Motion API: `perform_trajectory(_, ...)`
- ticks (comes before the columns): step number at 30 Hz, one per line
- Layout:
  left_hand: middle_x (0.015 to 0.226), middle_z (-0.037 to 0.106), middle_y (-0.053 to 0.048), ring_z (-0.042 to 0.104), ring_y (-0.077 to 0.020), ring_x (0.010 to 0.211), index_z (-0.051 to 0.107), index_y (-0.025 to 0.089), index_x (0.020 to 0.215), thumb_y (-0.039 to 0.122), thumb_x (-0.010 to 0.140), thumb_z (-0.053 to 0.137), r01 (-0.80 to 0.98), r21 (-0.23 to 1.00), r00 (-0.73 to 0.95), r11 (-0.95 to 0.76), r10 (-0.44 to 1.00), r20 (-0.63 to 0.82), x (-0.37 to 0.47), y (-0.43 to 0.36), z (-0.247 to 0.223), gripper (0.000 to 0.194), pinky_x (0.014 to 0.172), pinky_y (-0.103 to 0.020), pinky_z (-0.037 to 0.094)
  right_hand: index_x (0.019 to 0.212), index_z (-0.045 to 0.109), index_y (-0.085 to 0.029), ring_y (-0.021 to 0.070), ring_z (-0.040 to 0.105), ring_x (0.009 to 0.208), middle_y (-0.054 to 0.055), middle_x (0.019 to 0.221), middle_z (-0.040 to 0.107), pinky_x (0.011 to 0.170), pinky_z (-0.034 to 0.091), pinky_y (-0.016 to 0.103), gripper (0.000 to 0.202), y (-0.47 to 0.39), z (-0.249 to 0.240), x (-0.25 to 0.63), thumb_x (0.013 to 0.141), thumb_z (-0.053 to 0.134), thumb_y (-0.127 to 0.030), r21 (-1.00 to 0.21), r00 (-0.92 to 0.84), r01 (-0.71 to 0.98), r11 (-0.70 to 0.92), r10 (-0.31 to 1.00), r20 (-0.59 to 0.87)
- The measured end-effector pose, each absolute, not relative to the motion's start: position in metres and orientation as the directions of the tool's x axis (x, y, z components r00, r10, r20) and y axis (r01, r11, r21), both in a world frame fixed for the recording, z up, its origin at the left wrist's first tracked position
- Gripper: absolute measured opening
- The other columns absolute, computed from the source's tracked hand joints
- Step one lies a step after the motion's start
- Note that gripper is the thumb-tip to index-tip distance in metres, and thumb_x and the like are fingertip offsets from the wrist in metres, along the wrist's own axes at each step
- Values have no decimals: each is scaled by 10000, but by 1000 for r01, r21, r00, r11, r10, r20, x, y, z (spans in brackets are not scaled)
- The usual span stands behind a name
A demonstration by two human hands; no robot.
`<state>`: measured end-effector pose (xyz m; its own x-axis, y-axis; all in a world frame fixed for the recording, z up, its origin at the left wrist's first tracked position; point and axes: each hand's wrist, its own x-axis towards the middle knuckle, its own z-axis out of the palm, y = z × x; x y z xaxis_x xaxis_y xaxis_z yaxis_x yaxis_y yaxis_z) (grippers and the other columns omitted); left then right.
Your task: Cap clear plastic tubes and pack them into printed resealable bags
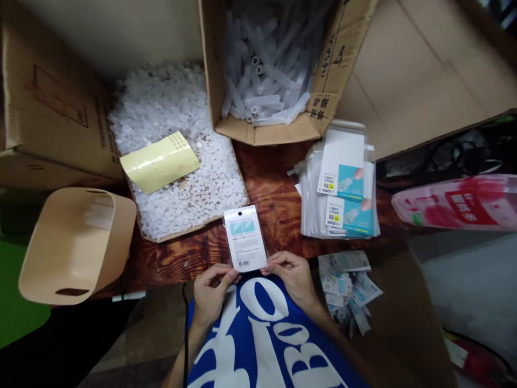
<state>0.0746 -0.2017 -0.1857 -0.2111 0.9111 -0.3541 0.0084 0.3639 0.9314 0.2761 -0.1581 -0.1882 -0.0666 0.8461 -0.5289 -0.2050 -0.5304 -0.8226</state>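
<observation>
A flat packet with a printed white card [245,240] is held at the table's front edge, close to my body. Its back side faces up, with a hang hole at the far end and a barcode at the near end. My left hand [212,291] pinches the near left corner between thumb and fingers. On the near right corner, my right hand [291,274] has the same kind of pinch. Right of the packet lies a stack of clear plastic sleeves [311,210], topped by white-and-teal printed cards [342,161].
Behind stands a cardboard box [266,137] of translucent tubes [264,99]. Left of it, a tray of small white parts [214,188] bears a yellow sheet [159,161]. A beige bin [117,231] stands far left. Finished-looking packets [347,285] lie below right; a pink bottle [452,205] lies right.
</observation>
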Motion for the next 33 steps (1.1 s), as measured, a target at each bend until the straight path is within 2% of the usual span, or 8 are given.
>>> perform_trajectory(5,707,738,-32,704,-169,636,752,173,725,283,831,748,40,923,-246,384,899,-363,77,-199,-182,152,625,-263,591,684,702,-160,207,754,626,49,724,747,621,642,301,295,-158,-185,274,683,889,-390,-811,-56,-203,-549,833,-550)
perform_trajectory(14,697,747,-36,710,-169,629,767,173,738,316,820,754,45,904,-270,425,876,-399,77,-199,-183,166,616,-244,585,688,664,-156,193,747,604,40,685,737,605,636,285,340,-155,-181,271,692,878,-421,-800,-63,-187,-571,819,-570)
perform_trajectory(26,666,751,-44,714,-176,607,752,164,722,393,796,777,-31,834,-311,551,787,-532,83,-194,-173,242,636,-250,591,678,596,-168,211,739,586,71,624,738,589,612,297,461,-151,-176,264,677,844,-556,-756,-25,-112,-645,763,-646)
perform_trajectory(33,629,735,-48,702,-176,559,720,149,696,436,769,792,-65,806,-335,588,748,-573,87,-190,-175,305,588,-248,586,707,541,-188,202,711,512,64,581,714,496,574,267,434,-153,-179,259,809,715,-572,-793,19,38,-608,794,-607)
